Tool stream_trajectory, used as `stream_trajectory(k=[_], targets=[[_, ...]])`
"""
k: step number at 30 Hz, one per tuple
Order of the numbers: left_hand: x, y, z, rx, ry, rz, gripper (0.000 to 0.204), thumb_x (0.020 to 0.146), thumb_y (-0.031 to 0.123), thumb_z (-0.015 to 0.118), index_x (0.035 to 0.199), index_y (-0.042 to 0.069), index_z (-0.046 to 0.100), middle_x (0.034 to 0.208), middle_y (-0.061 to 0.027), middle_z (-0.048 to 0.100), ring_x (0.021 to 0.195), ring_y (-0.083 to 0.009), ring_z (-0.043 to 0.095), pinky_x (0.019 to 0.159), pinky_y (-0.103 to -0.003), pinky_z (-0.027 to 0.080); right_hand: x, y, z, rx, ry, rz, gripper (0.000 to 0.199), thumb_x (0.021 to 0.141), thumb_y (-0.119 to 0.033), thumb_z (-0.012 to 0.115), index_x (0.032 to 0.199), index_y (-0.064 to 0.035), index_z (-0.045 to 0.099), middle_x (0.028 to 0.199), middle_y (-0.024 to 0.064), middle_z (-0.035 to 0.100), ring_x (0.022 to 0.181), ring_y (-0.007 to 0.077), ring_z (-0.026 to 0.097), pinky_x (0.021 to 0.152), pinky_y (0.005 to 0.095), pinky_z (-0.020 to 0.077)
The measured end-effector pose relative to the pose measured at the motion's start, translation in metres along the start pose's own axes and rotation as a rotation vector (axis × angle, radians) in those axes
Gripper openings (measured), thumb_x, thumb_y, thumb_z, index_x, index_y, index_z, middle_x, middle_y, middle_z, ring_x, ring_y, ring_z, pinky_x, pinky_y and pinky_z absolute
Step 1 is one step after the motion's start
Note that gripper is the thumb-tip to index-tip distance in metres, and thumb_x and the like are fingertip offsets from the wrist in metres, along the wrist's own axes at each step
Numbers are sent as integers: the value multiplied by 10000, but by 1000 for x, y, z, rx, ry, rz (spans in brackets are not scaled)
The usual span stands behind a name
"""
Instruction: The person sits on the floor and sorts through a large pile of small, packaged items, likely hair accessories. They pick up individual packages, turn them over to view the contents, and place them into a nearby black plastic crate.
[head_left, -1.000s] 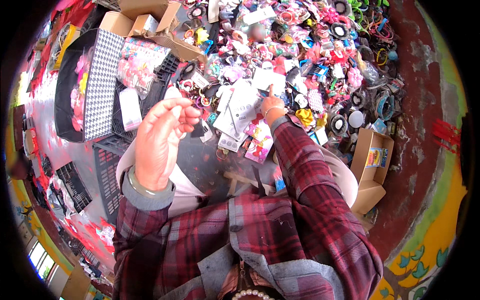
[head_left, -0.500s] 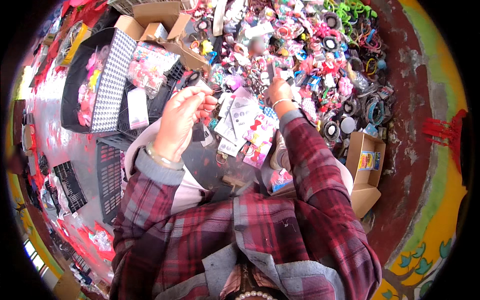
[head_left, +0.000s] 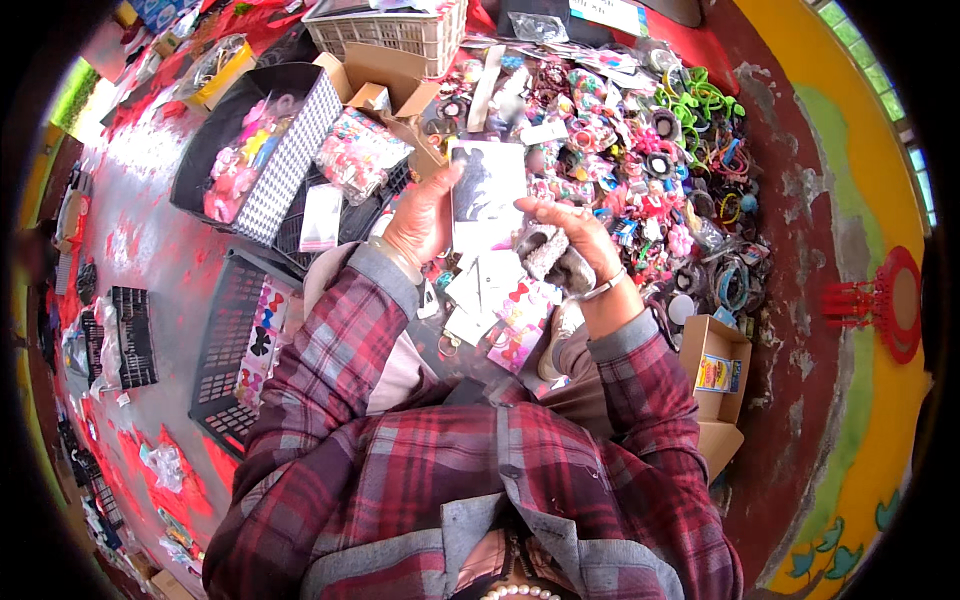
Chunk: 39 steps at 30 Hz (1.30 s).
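Observation:
My left hand grips the left edge of a flat white card or packet with dark grey shapes on it, thumb on its face. Curled at the card's right side is my right hand, its outstretched index finger at or near the card's edge. A grey fuzzy band, like a fabric hair tie, is held against its palm. Below the card lie several white printed cards and a pink card sheet with bow pictures. Beyond my hands spreads a pile of hair accessories.
On the left stand a black-and-white patterned bin with pink items and a dark grey plastic crate. An opened cardboard box sits in front of a wicker basket. A small brown box stands at right, near the red-painted wall base.
Both hands have come closer together. The card is now in my left hand, and the grey fuzzy band shows in my right, which has drawn back from the pile. The view has shifted.

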<state>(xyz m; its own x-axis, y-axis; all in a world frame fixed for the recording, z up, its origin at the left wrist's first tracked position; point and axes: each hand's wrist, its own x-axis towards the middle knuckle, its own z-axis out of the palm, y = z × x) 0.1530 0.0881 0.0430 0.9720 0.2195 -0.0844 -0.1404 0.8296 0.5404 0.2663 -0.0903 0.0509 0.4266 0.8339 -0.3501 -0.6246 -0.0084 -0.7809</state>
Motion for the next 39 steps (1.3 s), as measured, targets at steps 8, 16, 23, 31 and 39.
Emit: stream_trajectory(k=[8, 16, 23, 31, 39], targets=[[4, -2, -8, -82, 158, -63, 298, 841, 122, 479, 1094, -30, 523, 1008, -163, 609, 891, -287, 619, 823, -436, 495, 9, -30, -9, 19, 326, -150, 301, 869, -235, 494, 1004, 13, 596, 860, 107, 628, 691, 174, 608, 587, 283, 502], [20, -13, 23, -165, 61, 66, 599, 904, 524, 311, 1183, 17, 465, 1083, -111, 568, 971, -220, 564, 869, -363, 453, 25, 16, 48, -1414, 189, -1101, 419, 846, -207, 482, 1238, -61, 450, 1230, 114, 496, 1158, 322, 440, 973, 451, 305], [22, -22, 18, -179, 29, 69, 529, 918, 496, 299, 1220, 80, 424, 1207, -85, 487, 1110, -202, 478, 954, -338, 382, 44, 7, 56, -1537, 180, -1056, 410, 838, -238, 489, 1219, -87, 483, 1278, 112, 452, 1221, 309, 377, 1010, 458, 245], [25, -25, 18, -177, -13, 6, 476, 939, 417, 310, 1279, 90, 372, 1240, -75, 466, 1141, -202, 460, 965, -370, 371, 82, -5, 34, -1347, 454, -1068, 291, 825, -186, 533, 1077, -43, 562, 1113, 165, 538, 1060, 334, 489, 906, 400, 378], [30, -7, 13, -74, 4, 59, 456, 938, 376, 354, 1265, 64, 422, 1145, -66, 542, 981, -166, 562, 861, -334, 457, 106, 5, -58, -733, 626, -693, 286, 868, -259, 533, 923, 6, 623, 797, 131, 641, 743, 181, 596, 700, 290, 454]])
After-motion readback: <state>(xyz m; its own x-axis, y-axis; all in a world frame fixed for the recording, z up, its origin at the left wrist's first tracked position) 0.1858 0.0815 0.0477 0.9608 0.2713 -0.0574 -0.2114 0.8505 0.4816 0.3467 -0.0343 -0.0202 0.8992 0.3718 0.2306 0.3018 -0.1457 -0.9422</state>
